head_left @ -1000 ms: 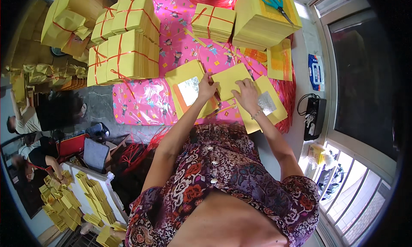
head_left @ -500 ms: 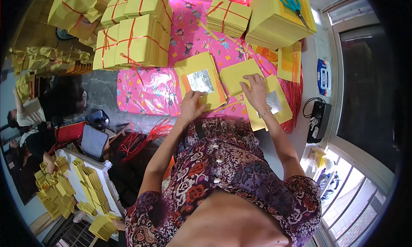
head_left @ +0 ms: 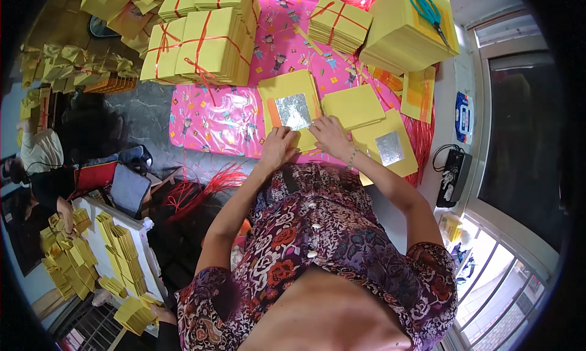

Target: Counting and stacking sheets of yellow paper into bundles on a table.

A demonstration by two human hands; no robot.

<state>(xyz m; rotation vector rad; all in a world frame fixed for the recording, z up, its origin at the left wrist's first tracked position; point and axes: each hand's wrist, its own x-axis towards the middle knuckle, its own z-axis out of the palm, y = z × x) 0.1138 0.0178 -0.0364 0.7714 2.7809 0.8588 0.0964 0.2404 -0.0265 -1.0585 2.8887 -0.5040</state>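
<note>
Yellow paper stack with a silver foil square [head_left: 293, 111] on its top sheet, lying on the pink patterned cloth [head_left: 213, 122] at twelve o'clock from the seated person; long axis runs roughly six to twelve, tilted slightly toward one. Left hand [head_left: 278, 148]: laid on the stack's near edge, at about six o'clock from the foil, fingers together and flat, pinching nothing that can be seen. Right hand [head_left: 330, 137]: at the stack's near right corner, about four o'clock from the foil, fingers bent onto the paper edge; whether it pinches a sheet cannot be told. Both hands touch the stack; the right lies a shade nearer the foil. Plain yellow stack [head_left: 353, 106] just beside at two o'clock. Second foil-faced stack [head_left: 386, 146] at three o'clock of the right hand, close. Tied bundles with red string [head_left: 204, 46] at ten o'clock, well apart. Scissors [head_left: 429, 12] on a tall pile at one o'clock, far.
</note>
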